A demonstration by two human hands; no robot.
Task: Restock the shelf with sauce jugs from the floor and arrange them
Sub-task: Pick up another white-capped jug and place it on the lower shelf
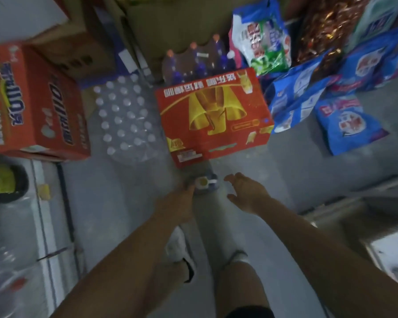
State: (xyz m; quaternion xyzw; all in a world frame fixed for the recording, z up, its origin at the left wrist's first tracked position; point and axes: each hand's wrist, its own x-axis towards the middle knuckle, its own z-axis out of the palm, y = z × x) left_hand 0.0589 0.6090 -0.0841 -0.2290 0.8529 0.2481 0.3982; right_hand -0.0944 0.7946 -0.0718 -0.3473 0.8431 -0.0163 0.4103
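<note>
1. The sauce jug (203, 183) stands on the grey floor (124, 203), just in front of the near edge of a red carton (214, 115) and ahead of the person's white shoes (179, 251); only its yellow cap, pale handle and dark shoulders show, and the frame is blurred
2. The left hand (177, 203) is at the jug's left side, fingers touching or curled near the neck; whether they are closed on it I cannot tell
3. The right hand (246, 191) hovers just beside the jug on its right, fingers spread wide, holding nothing
4. Judged from its look, the jug is rigid plastic, full, and likely heavy for its bulk, with the liquid shifting when tilted
5. The moulded handle by the cap seems the sound place to take hold, with the other palm under or against the body
6. A wrapped pack of clear bottles (124, 120) sits left of the red carton; blue bags (345, 125) lie to the right, well apart from the jug
</note>
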